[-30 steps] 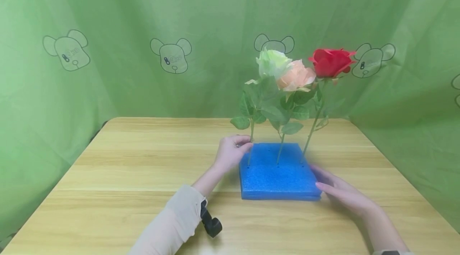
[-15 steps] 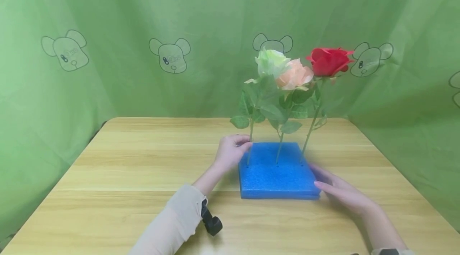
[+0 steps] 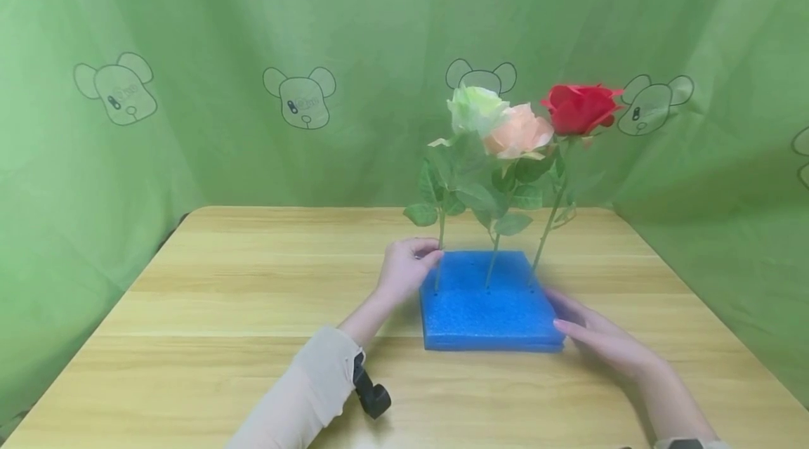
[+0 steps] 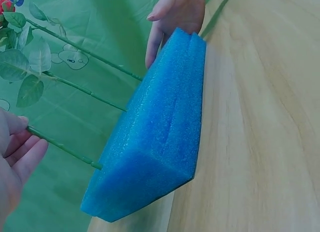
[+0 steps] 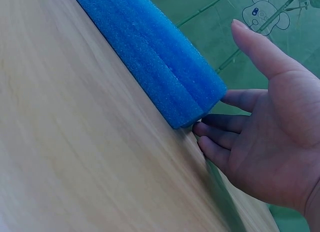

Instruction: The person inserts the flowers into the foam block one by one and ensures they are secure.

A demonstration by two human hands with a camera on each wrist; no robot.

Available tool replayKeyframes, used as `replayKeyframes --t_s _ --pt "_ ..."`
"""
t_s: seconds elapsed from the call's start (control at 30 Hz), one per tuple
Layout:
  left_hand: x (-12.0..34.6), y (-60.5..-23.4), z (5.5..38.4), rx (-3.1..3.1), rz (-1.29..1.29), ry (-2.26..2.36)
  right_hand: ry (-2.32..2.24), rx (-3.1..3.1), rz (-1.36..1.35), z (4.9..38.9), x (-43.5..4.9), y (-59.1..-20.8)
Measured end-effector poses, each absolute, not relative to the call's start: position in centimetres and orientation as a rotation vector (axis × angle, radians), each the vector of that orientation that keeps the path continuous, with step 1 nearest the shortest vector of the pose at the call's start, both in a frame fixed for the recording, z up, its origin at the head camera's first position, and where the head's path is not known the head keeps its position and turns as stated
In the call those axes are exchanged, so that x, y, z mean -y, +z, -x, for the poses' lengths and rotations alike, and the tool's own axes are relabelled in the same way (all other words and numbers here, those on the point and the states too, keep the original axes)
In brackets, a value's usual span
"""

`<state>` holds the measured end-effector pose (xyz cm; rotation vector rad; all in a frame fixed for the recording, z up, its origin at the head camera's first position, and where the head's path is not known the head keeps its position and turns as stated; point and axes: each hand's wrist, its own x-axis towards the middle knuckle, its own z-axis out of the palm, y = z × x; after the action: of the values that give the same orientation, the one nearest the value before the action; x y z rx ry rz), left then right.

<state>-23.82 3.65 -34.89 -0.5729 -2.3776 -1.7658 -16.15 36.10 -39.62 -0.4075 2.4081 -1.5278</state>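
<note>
Three artificial roses stand in a row in a blue foam block [image 3: 493, 319] on the table: a pale green rose [image 3: 475, 110] at left, a peach rose [image 3: 520, 131] in the middle, a red rose [image 3: 583, 109] at right. Between thumb and fingers, my left hand [image 3: 407, 270] pinches the green rose's stem [image 4: 65, 149] a little above the foam. My right hand [image 3: 603, 340] lies along the block's right side with relaxed fingers; in the right wrist view its fingertips [image 5: 202, 129] are right at the foam's edge and the thumb stands away from it.
The wood-grain table [image 3: 240, 294] spreads out around the block. A green curtain [image 3: 379, 13] with printed bear heads hangs behind it and along both sides. A black wrist strap device [image 3: 373, 393] sits below my left sleeve [image 3: 310, 379].
</note>
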Motion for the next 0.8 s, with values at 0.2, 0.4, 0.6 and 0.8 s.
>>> replayKeyframes --t_s 0.2,0.4,0.6,0.8 --pt "-3.7 -35.2 23.8 2.364 0.578 -1.738 -1.526 -2.404 0.394 16.1 -36.1 -39.5" --pt "-3.6 -35.7 23.8 2.389 0.572 -1.706 -1.534 -2.392 0.372 16.1 -36.1 -39.6" --pt "-3.2 -35.9 23.7 2.387 0.56 -1.737 -1.557 -2.372 0.343 16.2 -36.3 -39.8" --pt "-1.7 -36.5 23.3 2.405 0.535 -1.77 -1.558 -2.376 0.343 16.2 -36.4 -39.9"
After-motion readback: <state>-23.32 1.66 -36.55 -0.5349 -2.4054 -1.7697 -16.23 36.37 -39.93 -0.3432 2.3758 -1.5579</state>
